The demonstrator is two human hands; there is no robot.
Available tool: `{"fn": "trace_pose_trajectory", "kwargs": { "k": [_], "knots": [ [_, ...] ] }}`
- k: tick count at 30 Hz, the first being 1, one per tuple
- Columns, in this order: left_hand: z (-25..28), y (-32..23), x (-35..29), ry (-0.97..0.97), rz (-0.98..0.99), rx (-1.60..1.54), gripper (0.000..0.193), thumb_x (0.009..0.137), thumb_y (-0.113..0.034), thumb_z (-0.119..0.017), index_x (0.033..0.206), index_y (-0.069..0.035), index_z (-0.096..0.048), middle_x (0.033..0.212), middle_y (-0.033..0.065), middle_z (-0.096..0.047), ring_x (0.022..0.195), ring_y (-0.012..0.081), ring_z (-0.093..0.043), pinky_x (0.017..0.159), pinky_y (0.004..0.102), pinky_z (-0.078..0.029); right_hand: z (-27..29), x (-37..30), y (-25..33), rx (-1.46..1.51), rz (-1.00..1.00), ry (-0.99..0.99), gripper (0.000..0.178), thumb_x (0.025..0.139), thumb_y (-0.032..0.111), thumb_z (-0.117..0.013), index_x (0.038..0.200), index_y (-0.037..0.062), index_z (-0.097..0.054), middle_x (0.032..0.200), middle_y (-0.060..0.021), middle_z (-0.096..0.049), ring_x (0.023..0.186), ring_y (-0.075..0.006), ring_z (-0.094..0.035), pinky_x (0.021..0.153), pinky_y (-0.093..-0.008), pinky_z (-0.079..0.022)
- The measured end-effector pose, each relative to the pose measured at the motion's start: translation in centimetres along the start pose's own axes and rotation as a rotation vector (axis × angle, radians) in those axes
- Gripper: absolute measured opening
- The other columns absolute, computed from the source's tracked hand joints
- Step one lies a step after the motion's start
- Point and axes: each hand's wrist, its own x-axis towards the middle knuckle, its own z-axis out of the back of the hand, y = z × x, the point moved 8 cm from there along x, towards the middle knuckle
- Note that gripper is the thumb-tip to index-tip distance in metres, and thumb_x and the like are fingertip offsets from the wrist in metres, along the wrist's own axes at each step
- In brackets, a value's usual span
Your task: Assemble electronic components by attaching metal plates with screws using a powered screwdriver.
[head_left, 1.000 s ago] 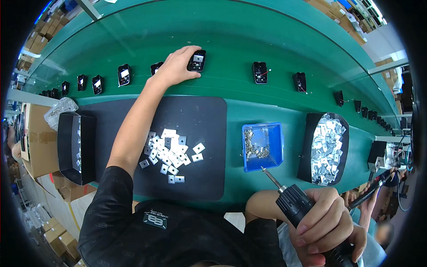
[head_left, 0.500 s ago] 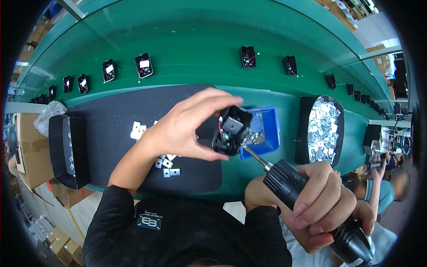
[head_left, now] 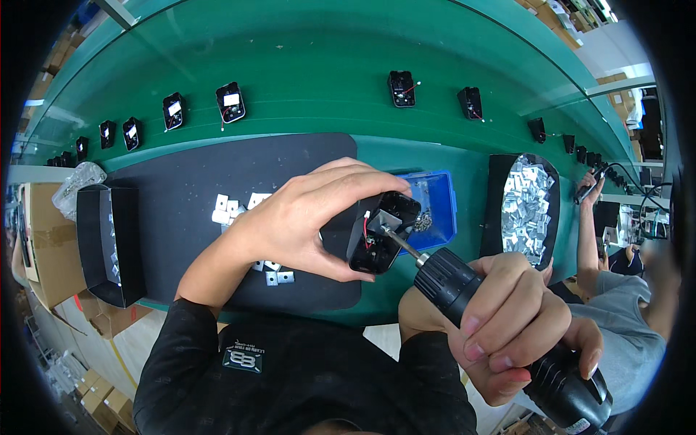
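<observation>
At the middle of our head view, our left hand pinches a black case, with the thumb low and the fingers on top. The case is at three o'clock from that hand and ten o'clock from our right hand, which curls tight around a black driver. Just before, the tip was at the case's edge; now it is inside and seems to touch a metal plate. So both hands now work at one spot. A blue tray is at two o'clock, partly behind the case.
</observation>
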Motion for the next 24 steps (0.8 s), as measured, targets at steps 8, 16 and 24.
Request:
{"fn": "trace_pose_trajectory", "kwargs": {
  "k": [8,16,24],
  "knots": [
    [-0.5,-0.4,-0.1,0.035,-0.051,-0.022,0.082,0.054,-0.024,-0.090,0.123,0.002,-0.055,0.117,0.0157,-0.064,0.103,0.0313,-0.064,0.090,0.0403,-0.048,-0.1,0.2,-0.8,-0.010,-0.081,0.091,0.051,0.077,0.006,-0.072,0.120,0.0159,-0.048,0.071,-0.0004,-0.060,0.053,-0.0096,-0.060,0.051,-0.0233,-0.052],
    [-1.2,-0.6,0.0,0.044,-0.108,-0.104,0.081,0.055,-0.022,-0.090,0.124,0.003,-0.054,0.115,0.0179,-0.065,0.102,0.0315,-0.064,0.089,0.0412,-0.049,-0.4,1.1,-1.1,0.181,-0.197,0.356,0.046,0.075,0.002,-0.073,0.111,0.0162,-0.047,0.074,-0.0016,-0.061,0.055,-0.0112,-0.061,0.054,-0.0253,-0.055],
    [-1.5,-0.7,-0.1,0.066,-0.105,-0.094,0.083,0.056,-0.022,-0.090,0.126,0.003,-0.053,0.116,0.0171,-0.065,0.103,0.0310,-0.064,0.089,0.0410,-0.049,-1.2,0.7,-0.9,0.194,-0.125,0.317,0.061,0.073,-0.002,-0.075,0.124,0.0180,-0.047,0.072,-0.0035,-0.062,0.052,-0.0125,-0.062,0.047,-0.0259,-0.055]
  ]
}}
